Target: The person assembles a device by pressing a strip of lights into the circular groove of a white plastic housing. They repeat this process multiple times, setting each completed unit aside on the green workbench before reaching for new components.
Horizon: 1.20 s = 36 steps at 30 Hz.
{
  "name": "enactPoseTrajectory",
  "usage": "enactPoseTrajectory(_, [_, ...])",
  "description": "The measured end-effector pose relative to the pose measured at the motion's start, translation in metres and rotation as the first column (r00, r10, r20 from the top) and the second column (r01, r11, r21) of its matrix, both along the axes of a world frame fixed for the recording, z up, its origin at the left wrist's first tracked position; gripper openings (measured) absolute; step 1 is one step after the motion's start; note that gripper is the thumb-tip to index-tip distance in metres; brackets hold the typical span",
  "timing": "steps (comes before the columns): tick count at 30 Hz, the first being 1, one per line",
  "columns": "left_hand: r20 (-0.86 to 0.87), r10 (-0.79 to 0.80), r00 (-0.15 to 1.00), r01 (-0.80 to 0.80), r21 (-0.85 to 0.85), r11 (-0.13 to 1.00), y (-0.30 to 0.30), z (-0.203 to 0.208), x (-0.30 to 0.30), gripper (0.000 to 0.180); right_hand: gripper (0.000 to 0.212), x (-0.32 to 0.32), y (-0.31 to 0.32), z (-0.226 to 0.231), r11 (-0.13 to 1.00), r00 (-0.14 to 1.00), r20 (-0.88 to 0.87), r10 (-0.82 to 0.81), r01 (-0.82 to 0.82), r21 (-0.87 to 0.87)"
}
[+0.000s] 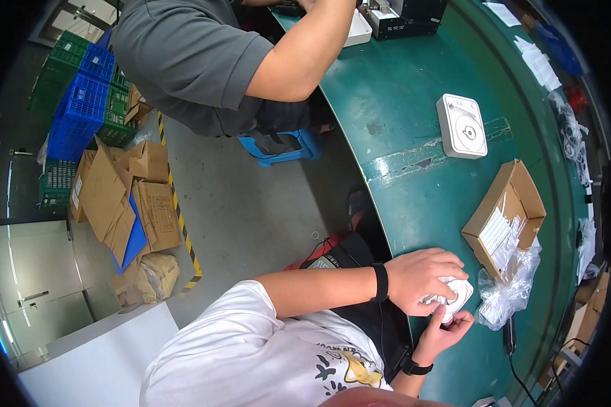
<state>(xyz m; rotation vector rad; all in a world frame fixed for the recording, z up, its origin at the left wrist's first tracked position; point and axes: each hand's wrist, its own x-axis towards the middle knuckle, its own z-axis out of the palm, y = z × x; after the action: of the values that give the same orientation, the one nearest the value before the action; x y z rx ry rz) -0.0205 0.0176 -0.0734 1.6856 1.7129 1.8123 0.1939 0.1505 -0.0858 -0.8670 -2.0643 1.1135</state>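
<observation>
Above the green workbench's near edge, both my hands hold a white plastic device (463,290) with rounded corners. My left hand (424,279) lies over its top with the fingers curled onto it, covering much of its surface. From below, my right hand (447,332) grips the lower edge between thumb and fingers. Black bands circle both wrists. Farther along the bench lies a white device (463,127) shaped like a small record player, with a round disc and an arm on its face. Nobody touches that one.
An open cardboard box (485,244) with white strips stands beyond my hands, clear plastic bags (512,288) against it. A black corded tool (509,336) lies nearby. A co-worker in a grey shirt (183,61) sits at the bench. Crates (85,102) and flattened cartons (108,197) stand left.
</observation>
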Motion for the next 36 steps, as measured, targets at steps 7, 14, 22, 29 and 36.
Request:
enactPoseTrajectory(7, [0.015, -0.003, 1.0, 0.003, -0.02, 1.0, 0.0, -0.001, -0.001, 0.039, 0.041, -0.004, -0.002, 0.004, 0.999, 0.999, -0.02, 0.044, -0.044, 0.006])
enactPoseTrajectory(14, [0.009, -0.007, 1.0, 0.007, -0.037, 0.999, 0.001, 0.004, 0.003, 0.037, 0.038, 0.001, 0.001, -0.001, 0.999, 0.999, -0.026, 0.033, -0.034, -0.024])
enactPoseTrajectory(22, [-0.067, 0.057, 0.996, -0.06, -0.035, 0.998, -0.001, 0.003, 0.006, 0.031, 0.035, -0.008, -0.008, 0.0, 0.997, 0.997, -0.069, -0.02, 0.015, -0.079])
enactPoseTrajectory(29, [-0.197, 0.078, 0.977, -0.081, -0.004, 0.997, 0.004, 0.0, 0.008, 0.041, 0.042, 0.002, -0.005, 0.001, 0.994, 0.997, -0.068, -0.032, 0.024, -0.11])
enactPoseTrajectory(36, [-0.255, -0.052, 0.965, -0.021, -0.277, 0.961, -0.011, 0.046, -0.022, 0.033, 0.034, -0.027, -0.021, 0.022, 0.996, 0.998, 0.019, -0.06, 0.058, 0.073])
